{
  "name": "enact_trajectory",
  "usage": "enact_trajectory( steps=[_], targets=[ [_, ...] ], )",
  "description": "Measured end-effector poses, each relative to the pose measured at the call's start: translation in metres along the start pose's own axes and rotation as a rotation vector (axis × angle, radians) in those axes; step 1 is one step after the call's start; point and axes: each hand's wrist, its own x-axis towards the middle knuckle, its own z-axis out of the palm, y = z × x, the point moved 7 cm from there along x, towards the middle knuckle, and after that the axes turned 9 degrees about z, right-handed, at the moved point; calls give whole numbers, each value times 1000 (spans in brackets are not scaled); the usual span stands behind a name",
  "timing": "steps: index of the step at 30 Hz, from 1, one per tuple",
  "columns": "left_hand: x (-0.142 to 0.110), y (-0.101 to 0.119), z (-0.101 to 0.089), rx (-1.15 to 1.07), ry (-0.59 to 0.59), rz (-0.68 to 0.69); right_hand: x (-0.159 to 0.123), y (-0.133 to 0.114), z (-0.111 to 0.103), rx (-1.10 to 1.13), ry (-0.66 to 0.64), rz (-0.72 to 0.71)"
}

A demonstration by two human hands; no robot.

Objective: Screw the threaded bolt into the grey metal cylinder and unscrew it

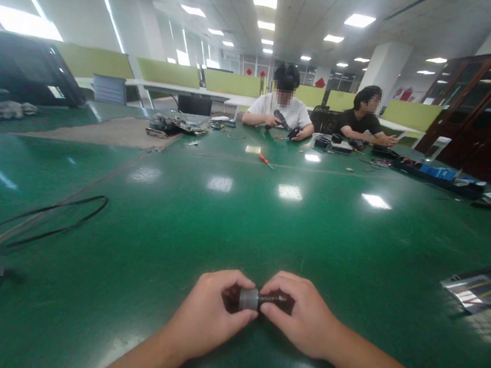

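The left hand [211, 308] grips a grey cylinder [249, 298] between thumb and fingers, tips curled over its front end. The right hand [307, 320] has thumb and fingertips closed about the dark, ridged shaft [272, 299] that runs from the cylinder toward that palm. Both parts lie level between the hands, near the middle of the worktop [222, 229] along its near edge; whether they touch the surface cannot be told.

The cylinder looks like metal: likely stiff, dense for its size, not fragile, and rather slippery where smooth. Its broad round side seems the surest hold. The shaft should give fingertips some bite, though the blur leaves open whether those ridges are thread or a coiled spring.

Farther out, a black cable [66, 219] loops toward the worktop's left edge, and a red-handled screwdriver [266, 161] lies toward the far edge, before a person in white [281, 114].
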Motion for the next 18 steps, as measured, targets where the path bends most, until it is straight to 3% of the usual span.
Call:
enact_trajectory(
  steps=[18],
  targets=[
    [0, 2, -3, 11, 12, -3, -2, 3, 2, -26, 16, 18]
  ],
)
